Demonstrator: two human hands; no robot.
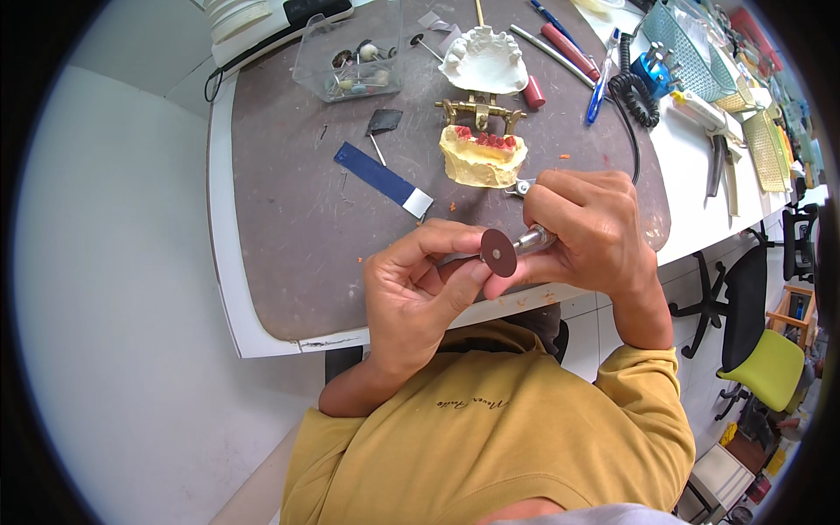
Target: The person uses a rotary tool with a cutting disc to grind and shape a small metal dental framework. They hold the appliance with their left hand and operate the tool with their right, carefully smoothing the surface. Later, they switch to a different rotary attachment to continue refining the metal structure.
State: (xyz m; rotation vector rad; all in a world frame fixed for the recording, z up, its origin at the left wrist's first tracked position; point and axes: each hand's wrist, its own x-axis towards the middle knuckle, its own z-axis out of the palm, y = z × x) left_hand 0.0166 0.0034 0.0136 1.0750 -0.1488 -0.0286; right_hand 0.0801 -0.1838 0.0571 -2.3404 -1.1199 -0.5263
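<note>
My right hand [588, 229] is closed around a silver rotary handpiece [535, 239]. A dark reddish-brown cutting disc [499, 248] is mounted at its tip. My left hand [422, 278] is pinched right behind the disc, thumb and fingertips close to its edge; whatever lies between them is too small or hidden to name. Beyond the hands, a dental articulator [479, 115] lies opened out on the table. It bears a white plaster jaw model [484, 63] and a yellow jaw model [481, 163] with red teeth pieces along its ridge.
A clear box [352, 74] of rotary burs stands at the far left. Near it lie a blue strip [374, 175] and a dark square on a stick [383, 123]. Pens [602, 90], a coiled black cord [633, 98] and baskets [691, 52] crowd the right.
</note>
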